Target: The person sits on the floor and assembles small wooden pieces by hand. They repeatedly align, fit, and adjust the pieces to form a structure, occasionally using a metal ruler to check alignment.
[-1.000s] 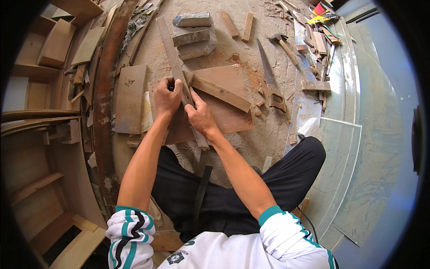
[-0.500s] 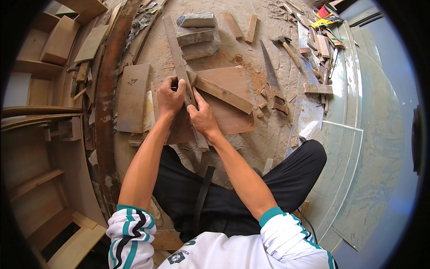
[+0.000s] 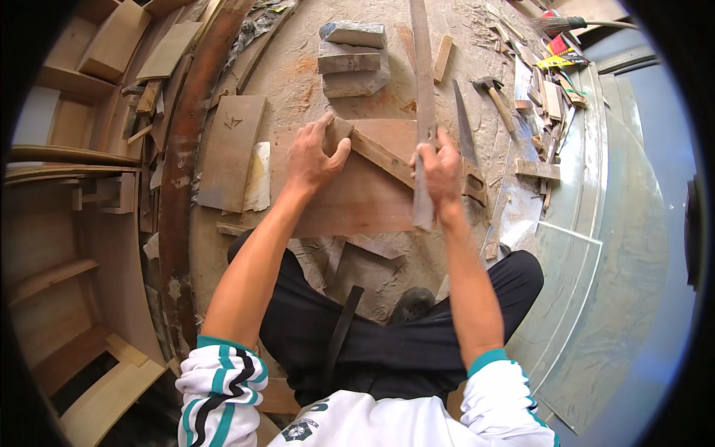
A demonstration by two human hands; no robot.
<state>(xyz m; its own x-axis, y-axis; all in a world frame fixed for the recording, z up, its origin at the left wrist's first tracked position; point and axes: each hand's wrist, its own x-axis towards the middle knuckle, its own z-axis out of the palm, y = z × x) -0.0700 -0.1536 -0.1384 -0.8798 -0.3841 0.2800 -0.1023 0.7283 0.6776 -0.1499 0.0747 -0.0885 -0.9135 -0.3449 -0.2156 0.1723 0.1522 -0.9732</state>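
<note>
A long, thin wooden strip [image 3: 424, 67] stands out away from me, with my right hand [image 3: 439, 167] closed around its near part. To the left, my left hand [image 3: 314, 158] curls its fingers and thumb about the far-left end of a shorter wooden bar [image 3: 381, 158]. That end looks like a small block; the palm hides part of it. The bar slants across a reddish-brown wooden board [image 3: 350, 201] on the ground before me, and the strip covers its right end.
Right of the board lie a handsaw [image 3: 473, 179], a hammer [image 3: 495, 100] and a heap of offcuts [image 3: 551, 104]. Beyond it sits a stack of grey blocks [image 3: 354, 63]. A flat panel [image 3: 231, 153] lies left, near wooden cabinets [image 3: 82, 246]. Glass sheets [image 3: 596, 298] lie right.
The long strip has moved right, off the bar's left end, in my right hand. My left hand has let go of the strip and now grips the bar's end.
</note>
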